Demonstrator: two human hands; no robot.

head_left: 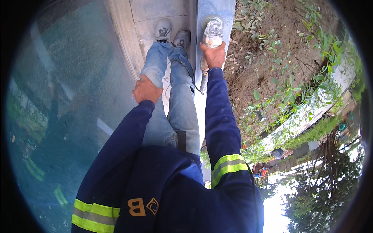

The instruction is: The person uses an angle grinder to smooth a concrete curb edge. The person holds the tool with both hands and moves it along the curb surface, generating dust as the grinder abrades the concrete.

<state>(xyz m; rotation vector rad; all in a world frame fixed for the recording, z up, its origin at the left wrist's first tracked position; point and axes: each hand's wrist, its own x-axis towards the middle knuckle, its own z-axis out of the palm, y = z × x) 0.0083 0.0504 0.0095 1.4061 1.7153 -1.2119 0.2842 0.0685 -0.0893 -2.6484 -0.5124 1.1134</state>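
Observation:
My right hand [215,56] is wrapped round the body of a dusty angle grinder [213,34]. The grinder's round disc end lies against the top of a narrow, pale grey ledge [226,8], ahead and a little to the right. Its rear handle end points back toward me, and a dark cord [199,91] trails off beside my leg. My left hand [147,90] grips my left leg near the knee, over faded blue jeans [157,58]; its fingers curl over the outer side and are partly hidden. No tool shows in that hand.
On the left stands a large dusty glass pane [77,77] with a pale frame [123,35]. My dusty shoes [163,29] are on a narrow concrete strip [171,8]. Right of the ledge lie bare soil [248,73], dry leaves and leafy branches [289,93].

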